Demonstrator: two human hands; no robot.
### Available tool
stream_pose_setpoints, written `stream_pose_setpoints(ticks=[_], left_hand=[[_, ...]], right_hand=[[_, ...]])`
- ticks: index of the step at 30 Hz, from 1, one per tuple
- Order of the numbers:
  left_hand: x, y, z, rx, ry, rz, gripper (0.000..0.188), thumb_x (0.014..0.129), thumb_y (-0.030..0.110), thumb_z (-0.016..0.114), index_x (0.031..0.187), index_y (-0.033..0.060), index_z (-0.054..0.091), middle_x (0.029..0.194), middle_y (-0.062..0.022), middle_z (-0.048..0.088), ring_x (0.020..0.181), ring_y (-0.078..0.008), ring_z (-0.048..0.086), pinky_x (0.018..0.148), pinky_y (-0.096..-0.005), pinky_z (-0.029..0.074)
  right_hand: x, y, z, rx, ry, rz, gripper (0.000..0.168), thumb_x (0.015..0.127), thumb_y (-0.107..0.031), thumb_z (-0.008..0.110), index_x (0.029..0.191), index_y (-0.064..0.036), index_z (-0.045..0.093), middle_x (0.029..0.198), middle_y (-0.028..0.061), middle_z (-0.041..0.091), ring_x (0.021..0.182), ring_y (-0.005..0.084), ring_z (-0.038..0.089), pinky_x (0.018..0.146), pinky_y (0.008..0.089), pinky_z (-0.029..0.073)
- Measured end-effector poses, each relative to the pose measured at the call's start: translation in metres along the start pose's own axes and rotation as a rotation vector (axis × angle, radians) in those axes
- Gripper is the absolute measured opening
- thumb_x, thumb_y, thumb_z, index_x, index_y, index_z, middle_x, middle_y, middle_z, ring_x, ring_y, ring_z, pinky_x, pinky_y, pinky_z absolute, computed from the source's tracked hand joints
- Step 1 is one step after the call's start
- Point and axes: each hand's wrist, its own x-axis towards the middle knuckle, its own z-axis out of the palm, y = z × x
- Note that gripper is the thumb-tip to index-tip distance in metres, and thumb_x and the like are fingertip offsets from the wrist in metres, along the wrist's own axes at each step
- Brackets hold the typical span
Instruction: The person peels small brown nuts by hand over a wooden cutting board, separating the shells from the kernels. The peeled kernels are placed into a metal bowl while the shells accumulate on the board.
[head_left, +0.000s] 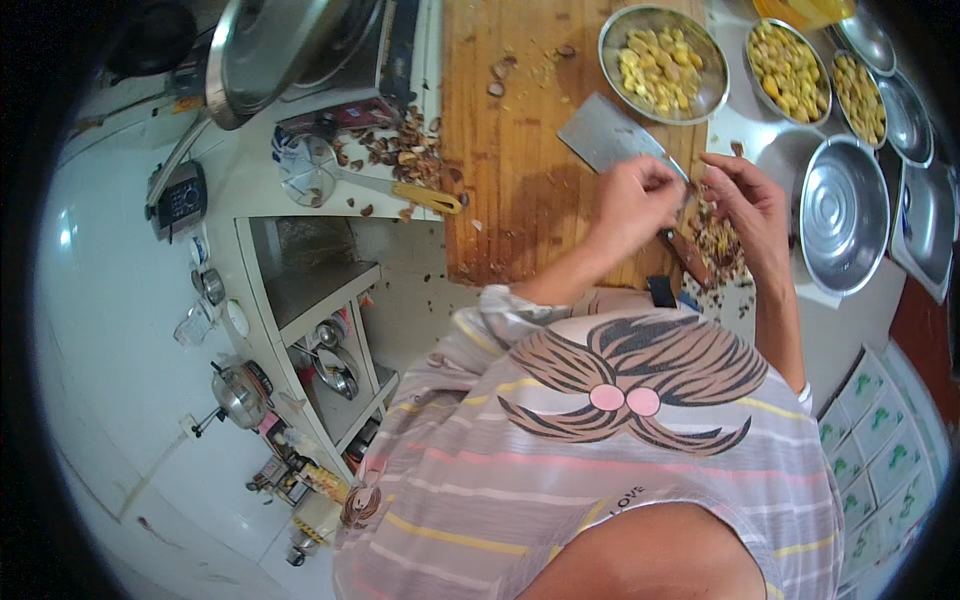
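Note:
My left hand (637, 196) is over the wooden cutting board (517, 180), its fingertips pinched together beside the cleaver's edge; whether a small piece is between them cannot be made out. To its right, my right hand (750, 199) is raised over the board's right edge with thumb and fingers apart, and nothing shows clearly in it. A cleaver (611, 135) lies on the board, partly hidden by my left hand, its wooden handle towards me. Beyond it stands a steel bowl (611, 82) of yellow peeled nut pieces, seemingly chestnuts. Brown shell bits (716, 240) lie beneath my right hand.
Steel bowls of yellow pieces (789, 73) (859, 101) and a bare-bottomed steel basin (846, 217) stand at the right. Brown shells (416, 154) are heaped left of the board, near a yellow-handled knife (427, 196). A pan (221, 90) juts out at upper left, above open shelves (330, 315).

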Motion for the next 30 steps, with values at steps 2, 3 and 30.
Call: stream_pose_setpoints(ticks=[2,3,30], left_hand=[[0.004,0.016,-0.008,0.012,0.016,-0.003,0.01,0.08,0.005,0.063,0.083,-0.0045,0.064,0.069,-0.0071,0.065,0.054,-0.0117,0.063,0.048,-0.0247,0.05],[0.006,0.019,-0.011,0.056,0.0,0.011,0.011,0.08,0.005,0.063,0.083,-0.0052,0.063,0.069,-0.0075,0.066,0.054,-0.0118,0.063,0.047,-0.0243,0.05],[-0.006,0.028,-0.022,0.279,-0.156,-0.125,0.016,0.088,0.009,0.061,0.097,-0.0039,0.065,0.077,-0.0072,0.066,0.06,-0.009,0.06,0.054,-0.0213,0.049]], right_hand=[[-0.008,0.009,0.008,0.011,-0.054,-0.045,0.024,0.09,-0.016,0.063,0.111,-0.004,0.066,0.087,0.0001,0.065,0.076,0.0052,0.057,0.064,0.019,0.045],[-0.009,0.014,0.012,0.028,-0.069,-0.074,0.025,0.09,-0.014,0.063,0.112,-0.003,0.066,0.087,0.001,0.065,0.078,0.0058,0.059,0.067,0.0196,0.047],[-0.011,0.044,0.039,0.401,0.042,0.098,0.011,0.087,-0.005,0.064,0.095,0.002,0.063,0.08,0.0057,0.066,0.066,0.0094,0.062,0.061,0.0208,0.05]])
